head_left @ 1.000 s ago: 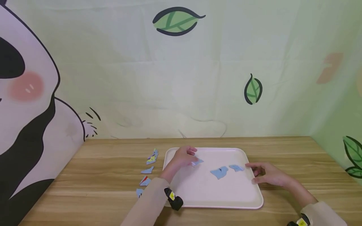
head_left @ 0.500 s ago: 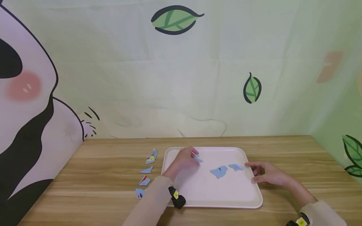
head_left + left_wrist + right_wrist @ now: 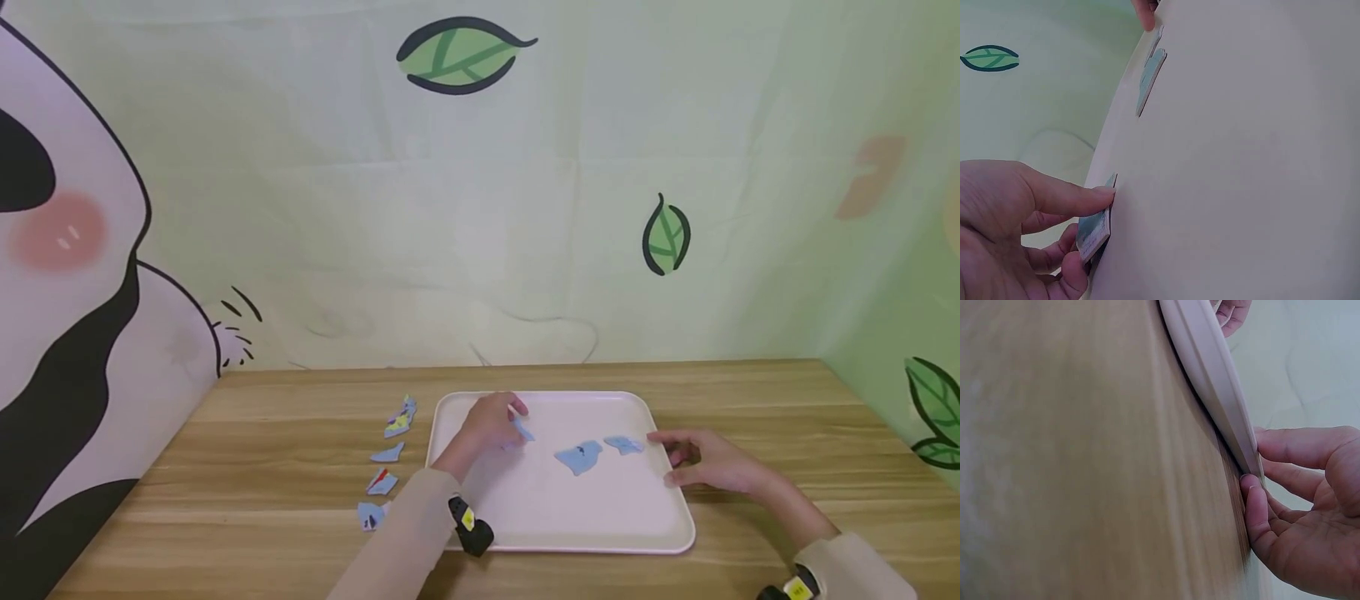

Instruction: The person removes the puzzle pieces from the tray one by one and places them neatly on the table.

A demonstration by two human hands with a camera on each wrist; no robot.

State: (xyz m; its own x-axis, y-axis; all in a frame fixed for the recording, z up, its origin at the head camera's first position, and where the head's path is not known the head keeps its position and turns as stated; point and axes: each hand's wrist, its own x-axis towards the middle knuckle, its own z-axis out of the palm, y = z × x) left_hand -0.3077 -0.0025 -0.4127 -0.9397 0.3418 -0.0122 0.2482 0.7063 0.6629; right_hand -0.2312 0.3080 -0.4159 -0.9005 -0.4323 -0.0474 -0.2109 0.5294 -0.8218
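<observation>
In the upper left of a white tray [image 3: 600, 521], my left hand [image 3: 491, 423] pinches a flat, light-blue puzzle piece [image 3: 522, 429]. Seen from the left wrist, the thumb is on one face of that puzzle piece [image 3: 1094, 232], fingers behind it, and it is tilted close over the tray. Two more blue pieces lie on the tray's right half: a larger one [image 3: 579, 458] with a small dark mark, and a smaller one [image 3: 624, 445] near the right rim. My right hand [image 3: 712, 462] grips that rim; in the right wrist view its thumb and fingers straddle the tray edge [image 3: 1213, 378].
Left of the tray, several puzzle pieces form a column on the wooden table [image 3: 285, 450]: a yellow-patterned one [image 3: 401, 418], a plain blue one [image 3: 387, 452], one with a red stripe [image 3: 382, 481], and one [image 3: 370, 515] beside the left sleeve. A printed cloth [image 3: 487, 208] hangs behind.
My left hand has shifted slightly right, and the piece in its fingers has turned from nearly flat to more tilted. The right hand stays at the tray's rim.
</observation>
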